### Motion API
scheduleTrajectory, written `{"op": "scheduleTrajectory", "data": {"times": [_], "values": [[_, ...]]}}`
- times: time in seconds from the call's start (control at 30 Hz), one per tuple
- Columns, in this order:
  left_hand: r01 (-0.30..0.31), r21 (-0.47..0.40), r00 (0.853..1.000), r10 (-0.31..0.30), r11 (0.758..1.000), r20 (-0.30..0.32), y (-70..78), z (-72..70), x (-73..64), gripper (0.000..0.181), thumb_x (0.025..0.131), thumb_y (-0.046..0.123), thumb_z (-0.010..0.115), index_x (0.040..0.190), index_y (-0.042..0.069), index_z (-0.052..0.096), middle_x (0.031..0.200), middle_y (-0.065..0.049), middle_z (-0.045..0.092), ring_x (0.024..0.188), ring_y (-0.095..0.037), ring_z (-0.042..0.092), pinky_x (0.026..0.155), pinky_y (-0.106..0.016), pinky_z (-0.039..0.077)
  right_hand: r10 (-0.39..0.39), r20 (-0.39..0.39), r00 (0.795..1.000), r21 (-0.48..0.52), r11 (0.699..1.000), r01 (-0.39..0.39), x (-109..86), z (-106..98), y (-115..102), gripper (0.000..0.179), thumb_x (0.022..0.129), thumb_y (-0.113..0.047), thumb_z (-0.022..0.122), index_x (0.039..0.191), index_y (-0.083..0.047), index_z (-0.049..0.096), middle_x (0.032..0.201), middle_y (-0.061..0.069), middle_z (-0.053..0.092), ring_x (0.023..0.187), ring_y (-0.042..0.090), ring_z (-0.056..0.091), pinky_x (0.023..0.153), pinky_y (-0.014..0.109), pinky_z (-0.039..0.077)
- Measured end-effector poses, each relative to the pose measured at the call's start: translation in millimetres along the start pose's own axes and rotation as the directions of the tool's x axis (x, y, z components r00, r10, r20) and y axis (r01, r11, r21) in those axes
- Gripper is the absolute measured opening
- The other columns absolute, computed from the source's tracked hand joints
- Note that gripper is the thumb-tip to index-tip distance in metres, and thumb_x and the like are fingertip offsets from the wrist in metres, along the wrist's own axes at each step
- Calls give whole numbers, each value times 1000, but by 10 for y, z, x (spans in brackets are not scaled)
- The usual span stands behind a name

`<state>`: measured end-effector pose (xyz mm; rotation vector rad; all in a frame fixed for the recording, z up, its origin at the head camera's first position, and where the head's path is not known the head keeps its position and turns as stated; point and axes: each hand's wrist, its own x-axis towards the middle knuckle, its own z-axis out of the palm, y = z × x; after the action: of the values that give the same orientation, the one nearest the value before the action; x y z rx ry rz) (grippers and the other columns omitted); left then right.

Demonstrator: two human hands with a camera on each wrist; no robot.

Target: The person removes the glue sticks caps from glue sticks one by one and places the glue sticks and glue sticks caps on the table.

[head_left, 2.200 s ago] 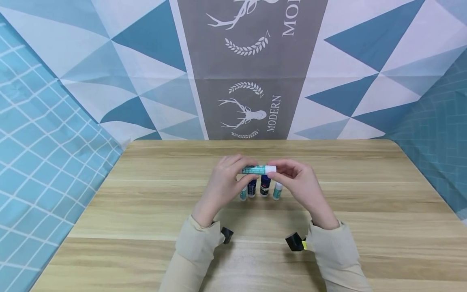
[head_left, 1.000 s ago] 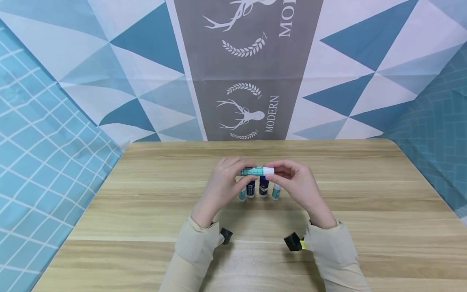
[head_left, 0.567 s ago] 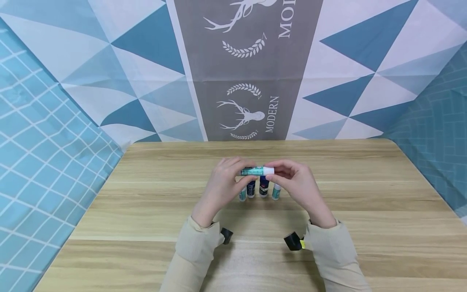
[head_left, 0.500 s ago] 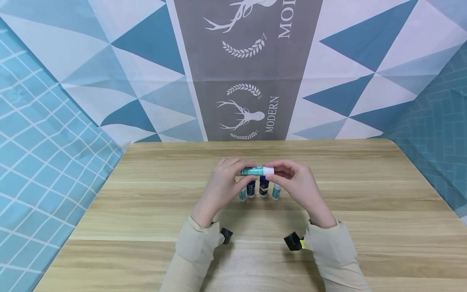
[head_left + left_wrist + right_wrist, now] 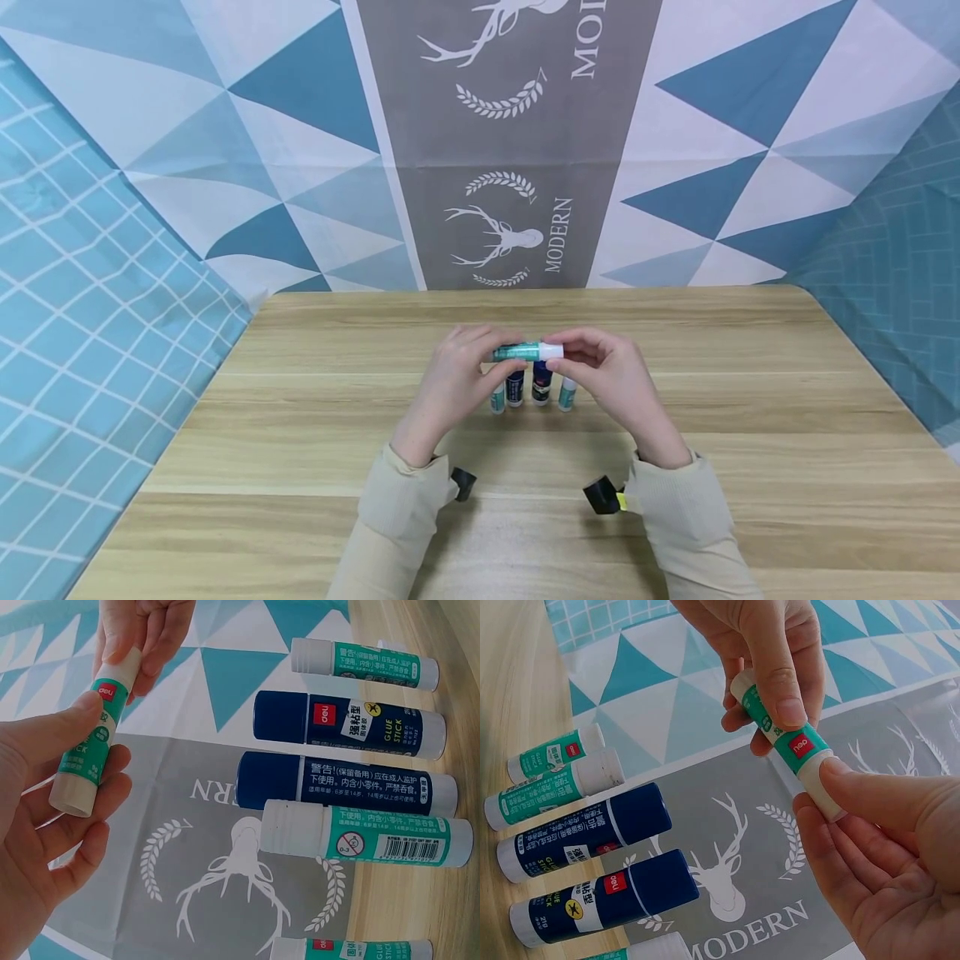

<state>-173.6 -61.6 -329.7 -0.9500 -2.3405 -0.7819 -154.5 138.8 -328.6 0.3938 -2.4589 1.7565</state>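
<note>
1. Near the center of the head view, you are holding a green-labeled glue stick [image 5: 521, 352] almost level above the wooden table [image 5: 285, 467], its white cap [image 5: 552, 351] pointing toward frame right.
2. Your left hand [image 5: 456, 375] is gripping the stick's body, the thumb pressing its label in the left wrist view.
3. Your right hand [image 5: 613, 375] is pinching the cap end between thumb and fingers.
4. Just below them in the head view, two dark blue glue sticks [image 5: 607, 892] are standing upright side by side.
5. A left green stick [image 5: 498, 398] and a right green stick [image 5: 566, 397] are flanking that pair; a third green stick [image 5: 352, 949] is showing at the left wrist view's lower edge, partly cropped.
6. A gray panel [image 5: 517, 137] bearing white deer heads and "MODERN" is rising at top center.
7. Beige sleeves [image 5: 401, 508] are covering your forearms at frame bottom.
</note>
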Motion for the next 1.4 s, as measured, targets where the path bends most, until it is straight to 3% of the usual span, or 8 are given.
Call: {"op": "scheduleTrajectory", "data": {"times": [0.23, 0.53, 0.77, 1.4], "values": [[16, -5, 1000, -16, 1000, 16, -2, 1, 0, 23, 79, 24, 70, 100, 13, 67, 93, 3, 68, 75, -7, 59, 80, -32, 43, -5, 0, 1000, 6, 1000, 5, -2, -3, -4, 24, 80, -9, 67, 104, -5, 66, 99, 10, 67, 83, 13, 65, 73, 22, 52], [38, 1, 999, -38, 999, 36, 6, 4, -5, 23, 80, 26, 69, 100, 14, 68, 92, 4, 68, 72, -5, 58, 87, -38, 43, -5, 2, 1000, 9, 1000, 5, -6, -10, 6, 23, 80, -9, 68, 103, -5, 66, 101, 10, 67, 83, 13, 65, 73, 22, 52], [37, -7, 998, -36, 999, 46, 13, 0, 0, 22, 81, 25, 69, 99, 13, 67, 88, 5, 67, 70, -4, 56, 76, -31, 42, -9, -1, 1000, -8, 1000, 9, -4, -11, 20, 23, 80, -7, 68, 103, -7, 66, 101, 8, 66, 84, 14, 65, 74, 22, 52], [23, 9, 999, -23, 1000, 22, 7, 5, 1, 21, 79, 24, 70, 97, 12, 68, 85, 5, 67, 66, -4, 51, 72, -28, 41, -30, -16, 999, -3, 1000, 30, -6, -24, -1, 22, 79, -5, 68, 101, -5, 66, 103, 9, 66, 90, 16, 64, 77, 23, 51]]}}
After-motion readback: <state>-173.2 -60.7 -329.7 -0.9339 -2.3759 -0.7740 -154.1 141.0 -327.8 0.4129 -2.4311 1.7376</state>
